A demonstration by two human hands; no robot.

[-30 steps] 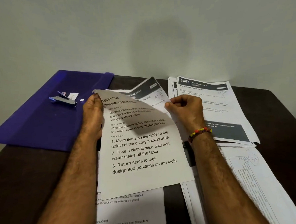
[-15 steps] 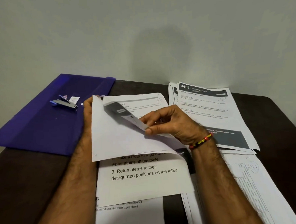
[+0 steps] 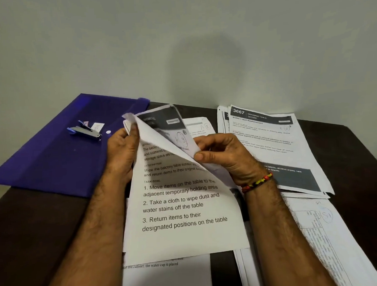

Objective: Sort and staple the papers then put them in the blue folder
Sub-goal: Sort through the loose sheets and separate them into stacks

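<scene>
The sorting is not finished. The flat blue plastic folder (image 3: 59, 158) lies on the dark brown bench (image 3: 358, 142) with no papers in it that I can see, and the small silver and blue stapler (image 3: 84, 131) sits on top of it, with no hand on it. So stapling and filling the folder are, I think, yet to come.

Just right of the folder, the left hand (image 3: 123, 155) grips the top left edge of a thin bunch of white printed sheets (image 3: 182, 211). The right hand (image 3: 223, 155) pinches the top sheet with thumb and fingers and folds it back. Farther right of the folder lies a pile of white papers with dark headers (image 3: 268, 145), and more sheets lie nearer the person.

Half a second ago, the folded sheet lay low and covered most of the words. Now it is lifted higher, and more lines show.
</scene>
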